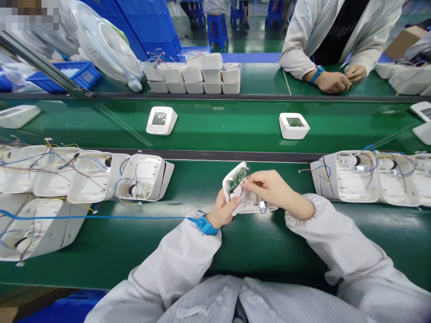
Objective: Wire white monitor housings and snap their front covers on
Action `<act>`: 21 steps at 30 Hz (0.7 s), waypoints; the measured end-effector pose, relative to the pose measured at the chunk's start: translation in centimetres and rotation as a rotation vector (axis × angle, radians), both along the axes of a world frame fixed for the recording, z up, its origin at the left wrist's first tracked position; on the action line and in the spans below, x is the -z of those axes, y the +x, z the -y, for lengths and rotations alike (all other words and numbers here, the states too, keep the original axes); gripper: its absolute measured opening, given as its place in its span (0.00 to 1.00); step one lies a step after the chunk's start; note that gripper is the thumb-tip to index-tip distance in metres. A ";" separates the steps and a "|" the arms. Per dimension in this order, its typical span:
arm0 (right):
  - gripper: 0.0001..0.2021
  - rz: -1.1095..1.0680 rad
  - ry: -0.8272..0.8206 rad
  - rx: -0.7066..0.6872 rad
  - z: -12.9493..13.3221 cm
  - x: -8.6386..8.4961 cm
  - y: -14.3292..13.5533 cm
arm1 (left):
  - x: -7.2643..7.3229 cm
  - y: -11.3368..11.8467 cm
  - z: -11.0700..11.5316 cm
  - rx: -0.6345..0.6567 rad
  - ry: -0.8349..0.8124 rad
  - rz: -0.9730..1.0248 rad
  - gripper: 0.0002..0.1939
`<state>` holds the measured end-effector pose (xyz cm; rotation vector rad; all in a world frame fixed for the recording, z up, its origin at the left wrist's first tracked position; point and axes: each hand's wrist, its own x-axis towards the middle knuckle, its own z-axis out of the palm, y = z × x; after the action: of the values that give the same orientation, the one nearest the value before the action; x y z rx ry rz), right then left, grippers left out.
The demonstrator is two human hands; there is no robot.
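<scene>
My left hand (226, 208) is closed round the lower left edge of a white cover (227, 180), which is tilted up with a green circuit board (237, 179) inside it. The fingers of my right hand (266, 185) are pinched together at the board's right edge; whatever lies between the fingertips is too small to make out. Beneath and right of the cover, a white housing (251, 205) rests on the green table (249, 251). A small white connector (262, 205) with a blue wire shows at its right side. A blue strap circles my left wrist.
White housings with loose wires stand at the left (143, 175) and right (355, 179). Finished-looking white devices (161, 121) sit on the green belt (222, 130). Stacked white cases (193, 76) and a person's hands (340, 80) are beyond. A blue cord (134, 217) runs left from my wrist.
</scene>
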<state>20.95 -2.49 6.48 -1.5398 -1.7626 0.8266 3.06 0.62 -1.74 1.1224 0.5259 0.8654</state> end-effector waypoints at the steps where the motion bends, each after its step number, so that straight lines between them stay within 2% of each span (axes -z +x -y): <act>1: 0.19 -0.012 -0.018 -0.007 0.0 0.0 0.0 | -0.1 0.0 0.0 0.013 -0.018 0.003 0.29; 6: 0.19 -0.141 -0.164 -0.017 -0.2 0.1 0.5 | -0.1 -0.2 -0.2 0.108 -0.105 0.019 0.33; 12: 0.15 -0.177 -0.236 0.042 -0.2 0.2 0.8 | 0.3 -0.6 -0.5 0.094 -0.116 -0.032 0.31; 17: 0.16 -0.126 -0.169 0.000 -0.2 0.0 0.7 | 0.3 -0.5 -0.5 0.120 -0.039 -0.044 0.28; 21: 0.14 -0.121 -0.115 0.038 -0.2 0.0 0.4 | 0.3 -0.5 -0.6 0.095 -0.036 -0.070 0.27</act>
<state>21.39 -2.34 6.44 -1.5582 -1.6185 0.9961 2.60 1.25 -2.01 1.1387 0.5398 0.7342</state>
